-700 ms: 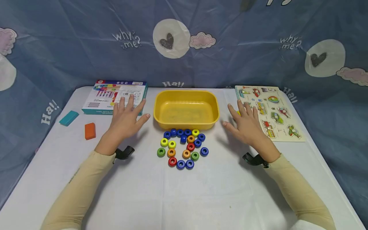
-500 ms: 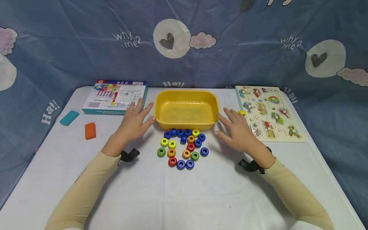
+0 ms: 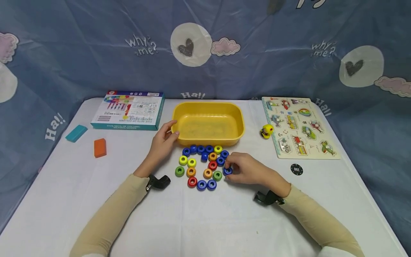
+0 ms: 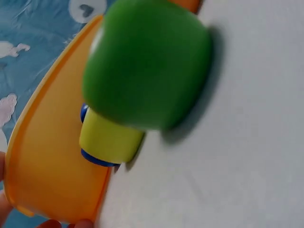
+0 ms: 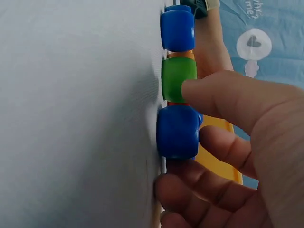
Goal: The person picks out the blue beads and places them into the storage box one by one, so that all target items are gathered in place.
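Observation:
At the left end of the yellow plastic tub [image 3: 208, 140], my left hand [image 3: 161, 144] grips the rim; its fingertips [image 4: 84, 224] show at the tub's edge in the left wrist view. My right hand [image 3: 248, 169] is lowered to the table, thumb and fingers spread around a blue bead [image 5: 178, 132] that stands on the cloth. Its thumb overlaps a green bead [image 5: 178, 78] in the right wrist view. Several more blue, yellow, orange, red and green beads lie before the tub. Close to the left wrist camera are a green bead [image 4: 147, 66] and a yellow bead [image 4: 109, 137].
A flat teal-edged box [image 3: 128, 110] lies at the back left, near a teal block [image 3: 76, 133] and an orange block [image 3: 100, 147]. To the right are a picture puzzle board [image 3: 302, 128], a small yellow duck [image 3: 266, 131] and a black round chip [image 3: 297, 169].
My left hand has moved right and taken hold of the tub's left rim. My right hand has come down and left to the blue bead, uncovering the duck and the chip.

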`<state>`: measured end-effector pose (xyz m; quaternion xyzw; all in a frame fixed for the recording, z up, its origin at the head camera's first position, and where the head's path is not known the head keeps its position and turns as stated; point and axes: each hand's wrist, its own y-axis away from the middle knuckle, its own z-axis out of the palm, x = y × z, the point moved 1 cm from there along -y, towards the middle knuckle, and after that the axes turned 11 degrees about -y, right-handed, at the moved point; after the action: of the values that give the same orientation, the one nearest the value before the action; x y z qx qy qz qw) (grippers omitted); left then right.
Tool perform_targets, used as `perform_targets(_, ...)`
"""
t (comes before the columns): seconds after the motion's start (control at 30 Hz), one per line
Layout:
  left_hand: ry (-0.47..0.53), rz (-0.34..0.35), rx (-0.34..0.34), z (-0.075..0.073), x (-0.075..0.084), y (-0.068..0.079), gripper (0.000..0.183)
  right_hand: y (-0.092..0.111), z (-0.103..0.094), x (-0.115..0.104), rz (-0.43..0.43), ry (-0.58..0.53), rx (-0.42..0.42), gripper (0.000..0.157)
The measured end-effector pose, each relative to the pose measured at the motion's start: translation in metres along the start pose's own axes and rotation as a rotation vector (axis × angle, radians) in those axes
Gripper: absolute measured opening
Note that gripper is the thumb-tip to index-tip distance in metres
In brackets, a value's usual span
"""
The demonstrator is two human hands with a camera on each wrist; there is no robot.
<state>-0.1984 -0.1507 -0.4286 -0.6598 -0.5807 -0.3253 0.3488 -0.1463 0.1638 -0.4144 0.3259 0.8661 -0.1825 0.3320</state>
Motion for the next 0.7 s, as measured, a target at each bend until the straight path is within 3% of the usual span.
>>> perform_targets(0.3, 0.067, 0.011, 0.041, 0.004, -0.005, 0.003, 0.047, -0.001, 0.000, 0.002, 0.006, -0.014, -0.028, 0.019)
perform_targets(0.47, 0.067, 0.008, 0.058, 0.006, -0.006, 0.003, 0.047, -0.008, -0.021, -0.009, -0.057, -0.035, 0.032, 0.019)
perform_targets(0.6, 0.069, 0.010, 0.061, 0.007, -0.006, 0.003, 0.046, -0.034, -0.044, -0.026, -0.097, -0.044, 0.114, 0.019)
perform_targets(0.7, 0.065, 0.009, 0.060, 0.006, -0.006, 0.003, 0.046, -0.070, -0.050, -0.031, -0.012, -0.057, 0.124, 0.020)
